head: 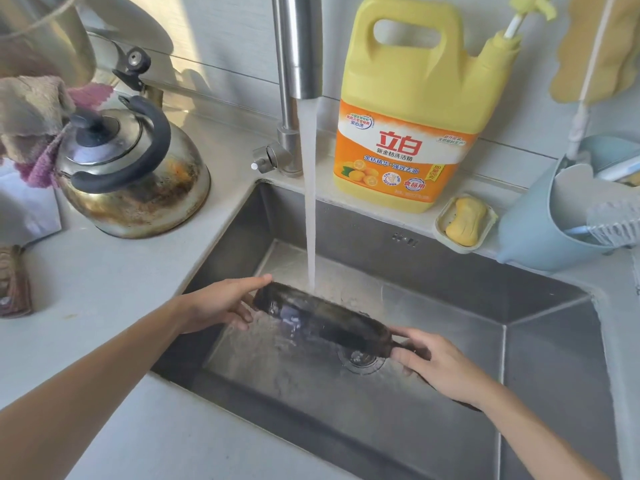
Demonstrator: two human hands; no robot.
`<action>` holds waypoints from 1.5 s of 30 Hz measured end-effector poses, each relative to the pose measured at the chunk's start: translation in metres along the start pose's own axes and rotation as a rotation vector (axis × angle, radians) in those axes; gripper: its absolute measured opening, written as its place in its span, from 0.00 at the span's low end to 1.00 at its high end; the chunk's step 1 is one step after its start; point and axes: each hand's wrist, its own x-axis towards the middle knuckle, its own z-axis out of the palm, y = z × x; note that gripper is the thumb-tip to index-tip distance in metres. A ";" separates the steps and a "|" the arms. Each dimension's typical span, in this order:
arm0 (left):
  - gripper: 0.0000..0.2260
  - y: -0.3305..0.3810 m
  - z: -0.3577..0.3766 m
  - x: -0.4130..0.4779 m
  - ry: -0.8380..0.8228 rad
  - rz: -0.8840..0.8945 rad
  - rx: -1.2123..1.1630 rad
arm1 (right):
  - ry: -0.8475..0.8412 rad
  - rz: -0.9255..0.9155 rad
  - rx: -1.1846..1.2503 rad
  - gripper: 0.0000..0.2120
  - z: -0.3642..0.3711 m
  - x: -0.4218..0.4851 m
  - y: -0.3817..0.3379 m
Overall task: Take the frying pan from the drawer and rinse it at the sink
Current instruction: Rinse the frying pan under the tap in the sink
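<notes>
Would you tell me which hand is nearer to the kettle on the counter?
Left. The left hand holds the frying pan rim below the kettle; the right hand grips the handle end, farther away.

The scene was brightly lit by warm daylight from the upper left, where sunlit patches and soft shadows were cast on the tiled wall (214,39). Glare was seen on the kettle (138,168). The sink (450,282) basin was left dimmer. Wide-angle bending was evident at the edges, and slight softness throughout.
</notes>
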 end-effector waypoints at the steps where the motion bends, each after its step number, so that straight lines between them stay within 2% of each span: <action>1: 0.39 0.002 0.000 0.002 0.004 -0.016 -0.016 | -0.007 0.025 0.060 0.14 -0.001 0.000 -0.003; 5: 0.38 0.009 0.005 0.006 0.025 -0.024 -0.001 | -0.076 0.142 0.342 0.12 -0.002 -0.003 -0.008; 9: 0.39 0.012 0.005 0.007 0.054 0.035 0.094 | -0.188 0.227 0.465 0.15 -0.010 -0.005 -0.014; 11: 0.37 0.012 0.004 0.006 0.044 0.081 0.076 | -0.265 0.255 0.486 0.17 -0.015 -0.006 -0.017; 12: 0.31 0.013 0.005 0.006 0.027 0.102 0.092 | -0.297 0.269 0.485 0.18 -0.018 -0.006 -0.018; 14: 0.12 0.013 0.009 0.006 0.010 0.135 0.151 | -0.336 0.310 0.469 0.20 -0.022 -0.006 -0.019; 15: 0.07 0.011 0.010 0.006 0.025 0.139 0.167 | -0.347 0.330 0.453 0.20 -0.022 -0.005 -0.019; 19: 0.14 -0.003 0.005 0.008 -0.011 0.177 0.189 | -0.360 0.330 0.374 0.21 -0.022 -0.002 -0.021; 23: 0.28 -0.013 0.001 0.011 0.015 0.130 0.201 | -0.318 0.292 0.260 0.19 -0.027 -0.002 -0.026; 28: 0.17 -0.008 0.010 0.010 0.084 0.143 0.210 | -0.276 0.227 0.120 0.09 -0.030 -0.003 -0.030; 33: 0.15 -0.005 0.017 0.004 0.108 0.172 0.210 | -0.186 0.171 -0.110 0.02 -0.029 -0.001 -0.028; 35: 0.15 -0.005 0.018 0.004 0.125 0.175 0.212 | -0.136 0.160 -0.144 0.06 -0.027 -0.002 -0.026; 38: 0.15 -0.004 0.021 0.001 0.118 0.176 0.195 | -0.070 0.126 -0.203 0.18 -0.025 -0.004 -0.021; 45: 0.13 -0.006 0.023 -0.002 0.123 0.197 0.188 | -0.026 0.075 -0.238 0.38 -0.026 -0.011 -0.021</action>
